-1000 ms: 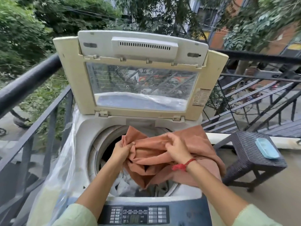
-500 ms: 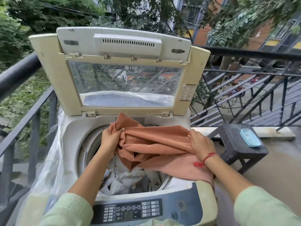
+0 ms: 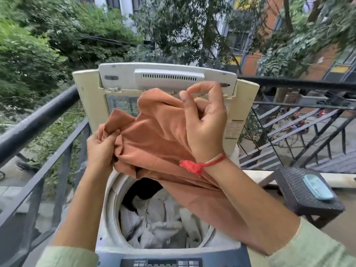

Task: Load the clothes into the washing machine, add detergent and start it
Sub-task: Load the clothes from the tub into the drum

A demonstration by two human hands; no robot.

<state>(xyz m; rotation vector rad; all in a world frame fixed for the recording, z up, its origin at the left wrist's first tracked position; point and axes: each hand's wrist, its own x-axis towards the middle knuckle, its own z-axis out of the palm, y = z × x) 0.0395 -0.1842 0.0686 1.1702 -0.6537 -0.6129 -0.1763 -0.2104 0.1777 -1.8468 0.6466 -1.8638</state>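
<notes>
Both hands, left [image 3: 102,149] and right [image 3: 204,130], have lifted the pinched cloth [image 3: 154,139] above the drum [image 3: 161,224]; its trailing end could snag outside.

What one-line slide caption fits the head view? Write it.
Both hands, left hand and right hand, lift an orange cloth above the washing machine drum.

Head view: looks forward-down, close above open washing machine [image 3: 107,189].
</notes>
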